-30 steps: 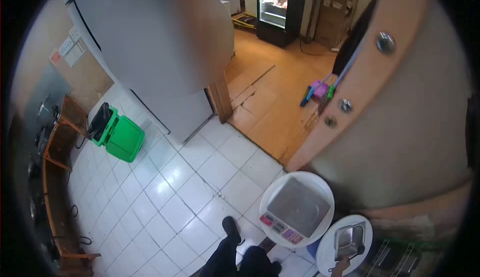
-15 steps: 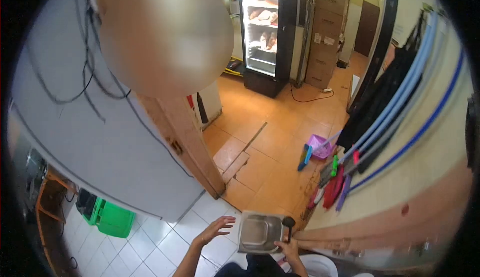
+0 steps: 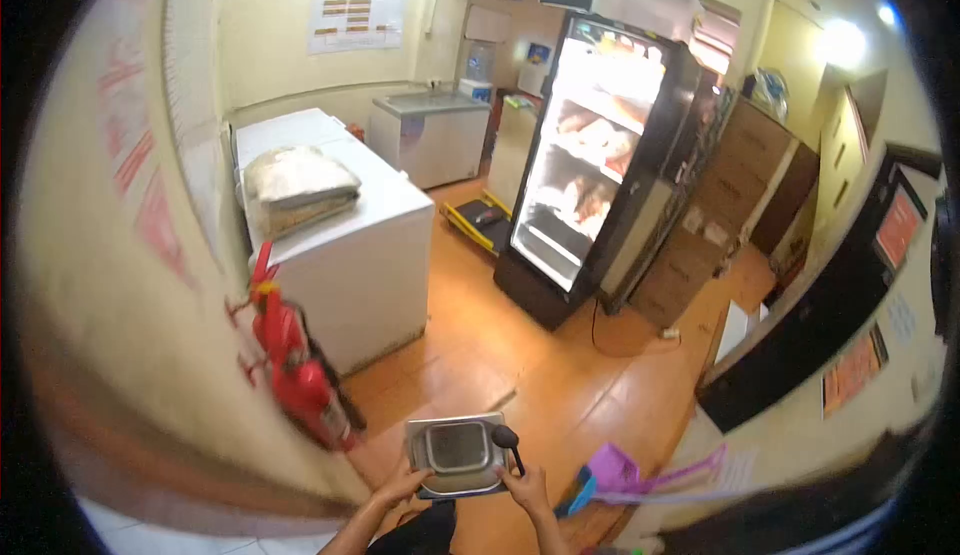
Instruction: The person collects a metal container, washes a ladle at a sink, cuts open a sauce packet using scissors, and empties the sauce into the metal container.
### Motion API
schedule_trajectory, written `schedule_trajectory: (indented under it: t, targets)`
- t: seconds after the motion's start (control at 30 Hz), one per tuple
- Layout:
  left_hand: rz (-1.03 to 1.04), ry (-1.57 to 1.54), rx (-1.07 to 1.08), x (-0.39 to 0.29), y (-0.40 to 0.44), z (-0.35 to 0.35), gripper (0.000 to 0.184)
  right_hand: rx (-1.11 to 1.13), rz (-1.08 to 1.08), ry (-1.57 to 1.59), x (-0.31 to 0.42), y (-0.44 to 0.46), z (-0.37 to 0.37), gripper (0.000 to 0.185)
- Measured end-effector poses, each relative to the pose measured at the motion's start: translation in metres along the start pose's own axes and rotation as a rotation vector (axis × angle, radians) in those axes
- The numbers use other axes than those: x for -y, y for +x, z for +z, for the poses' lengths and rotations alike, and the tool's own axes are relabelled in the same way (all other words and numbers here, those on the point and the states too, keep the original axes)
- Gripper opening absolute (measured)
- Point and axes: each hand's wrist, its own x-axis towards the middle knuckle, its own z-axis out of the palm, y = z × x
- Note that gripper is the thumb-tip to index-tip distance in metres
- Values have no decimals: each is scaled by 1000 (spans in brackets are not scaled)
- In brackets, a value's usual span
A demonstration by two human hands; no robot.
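In front of my body I hold a rectangular stainless steel food pan (image 3: 417, 445) level, one hand on each side. My left hand (image 3: 400, 483) is closed on its near left corner, with the thumb over the rim. My right hand (image 3: 526, 488) grips the near right side of the pan. A black ladle (image 3: 506, 438) with a rounded head lies along the pan's right edge, its handle running down to my right hand. Whether the right fingers also clasp that handle, I cannot tell. The pan's interior looks dark and blurred.
To the left stand a red fire extinguisher (image 3: 300, 360) and a white chest freezer (image 3: 375, 300) with a folded bundle (image 3: 300, 183) on top. Ahead are a lit display fridge (image 3: 590, 155) and stacked cardboard boxes (image 3: 715, 200). A purple dustpan (image 3: 612, 470) sits low at right.
The view has moved forward past the doorway and turned left. My left hand, earlier apart from the pan with its fingers spread, now grips its left side.
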Motion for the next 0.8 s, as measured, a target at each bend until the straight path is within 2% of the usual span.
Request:
schedule_trajectory:
  t: [0.03, 0.07, 0.13, 0.2, 0.23, 0.3, 0.37, 0.4, 0.43, 0.47, 0.5, 0.57, 0.6, 0.67, 0.73, 0.8]
  targets:
    - [-52, -193, 15, -43, 45, 1, 92, -23, 56, 35, -10, 28, -5, 25]
    - [-34, -198, 58, -58, 84, 2, 88, -48, 112, 72, -22, 55, -11, 24]
    - [-71, -201, 137, -53, 162, 3, 80, -71, 82, 107, -52, 127, -20, 21]
    - [-85, -219, 104, -63, 234, 16, 74, -123, 159, 124, -48, 184, -45, 15]
    - [-68, -215, 73, -79, 269, 22, 74, -127, 281, 104, -40, 213, -62, 13]
    - [7, -236, -5, -103, 338, 28, 72, -330, 205, -39, -75, 268, -79, 31]
    - [81, -255, -54, -104, 412, 26, 71, -252, 376, 50, -86, 316, -104, 39]
    - [33, -146, -100, -95, 446, 27, 71, -257, 368, 53, -101, 347, -102, 39]
    - [-19, -41, -149, -84, 478, 30, 70, -251, 460, 3, -118, 377, -100, 42]
    - [90, 12, -206, -56, 517, 33, 69, -241, 551, -51, -136, 405, -100, 46]
    - [94, 4, -219, -35, 550, 31, 69, -235, 538, -58, -171, 436, -92, 46]
    - [87, 187, -291, -13, 616, 27, 70, -66, 326, -284, -229, 520, -76, 45]
    - [-71, 287, -281, -25, 641, 17, 68, -52, 312, -276, -226, 570, -72, 45]
    - [-44, 340, -355, -57, 693, -7, 67, 200, 109, -27, -159, 673, -58, 44]
    - [110, 436, -514, -93, 747, -35, 67, 314, 30, -46, -91, 773, -42, 42]
    - [115, 485, -598, -143, 800, -74, 67, 500, -88, 38, -64, 858, -12, 41]
